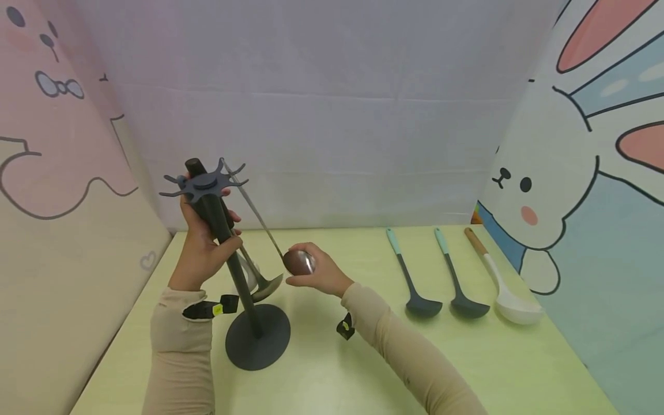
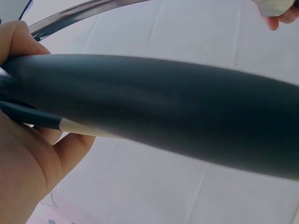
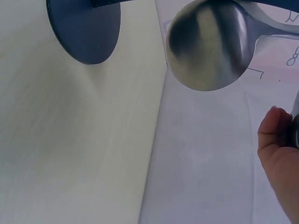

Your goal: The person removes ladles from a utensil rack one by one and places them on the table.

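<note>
My left hand (image 1: 202, 253) grips the dark pole of a utensil stand (image 1: 241, 288) just under its hooked top, and the pole leans left over its round base. My right hand (image 1: 324, 274) holds a metal ladle (image 1: 299, 262) by its shiny bowl, its thin handle slanting up to a hook on the stand. Another metal ladle (image 1: 268, 288) hangs along the pole, its bowl large in the right wrist view (image 3: 208, 46). Behind it a whitish utensil (image 1: 248, 274) is partly hidden. In the left wrist view the pole (image 2: 154, 107) covers much of the scene.
To the right on the pale table (image 1: 353, 380) lie two dark ladles (image 1: 424, 305) (image 1: 469, 305) with mint handle ends, and a white ladle (image 1: 519, 308) with a wooden handle end. A plain curtain (image 1: 332, 144) hangs behind, with cartoon-printed cloths at both sides.
</note>
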